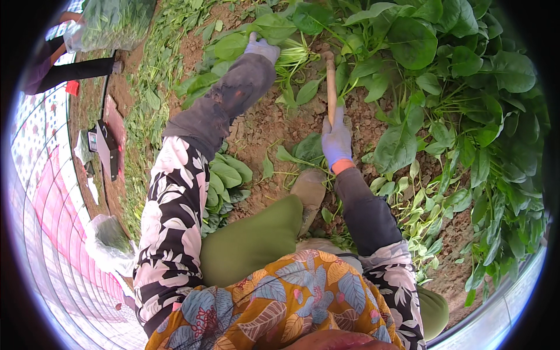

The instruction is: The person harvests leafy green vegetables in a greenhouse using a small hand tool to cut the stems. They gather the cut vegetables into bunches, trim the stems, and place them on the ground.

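Observation:
My left hand (262, 49), in a lavender glove, is closed around a bunch of spinach low over the soil; most of its fingers are hidden. Pale stems (294, 56) stick out to its right, and broad leaves (232, 46) spread on its left. My right hand (337, 138), gloved alike, grips the wooden handle of a small hand tool (331, 83). The tool's far end is bent and lies near the stem bases; its blade cannot be made out. Between my arms, cut spinach leaves (308, 148) rest on the ground by my shoe (309, 188).
Dense standing spinach (411, 43) fills the right side. A pile of picked spinach (225, 177) lies beside my left arm. Further left are a scale (107, 148), a plastic bag of greens (109, 240) and a person (65, 70) by a large filled bag (116, 26).

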Available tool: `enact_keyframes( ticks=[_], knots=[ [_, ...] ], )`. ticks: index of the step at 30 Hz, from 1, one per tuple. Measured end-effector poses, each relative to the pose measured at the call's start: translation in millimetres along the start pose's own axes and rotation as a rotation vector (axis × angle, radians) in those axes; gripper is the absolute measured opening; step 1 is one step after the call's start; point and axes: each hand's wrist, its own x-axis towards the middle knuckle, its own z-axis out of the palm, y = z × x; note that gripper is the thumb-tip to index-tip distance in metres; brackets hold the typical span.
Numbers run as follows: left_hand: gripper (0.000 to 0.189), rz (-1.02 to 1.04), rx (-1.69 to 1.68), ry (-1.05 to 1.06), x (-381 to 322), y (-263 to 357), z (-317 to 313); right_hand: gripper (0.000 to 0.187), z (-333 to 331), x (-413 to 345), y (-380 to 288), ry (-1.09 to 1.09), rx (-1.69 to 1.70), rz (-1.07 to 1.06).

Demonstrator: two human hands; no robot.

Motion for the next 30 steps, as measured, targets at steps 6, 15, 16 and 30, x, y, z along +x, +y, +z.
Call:
enact_keyframes(
  ticks=[6,15,16,30],
  knots=[
    [0.044,-0.049,-0.039,0.01,14,-3,19,0.055,-19,-9,4,-0.008,0.031,0.0],
    [0.047,-0.078,-0.067,0.064,29,-6,35,0.058,6,10,-12,-0.039,0.09,0.094],
    [0.047,-0.05,-0.072,-0.063,30,-7,28,0.059,4,6,-9,-0.03,0.116,0.049],
    [0.039,-0.051,-0.187,-0.08,10,-13,20,0.057,-33,-31,-7,-0.021,0.163,0.025]
  ],
)
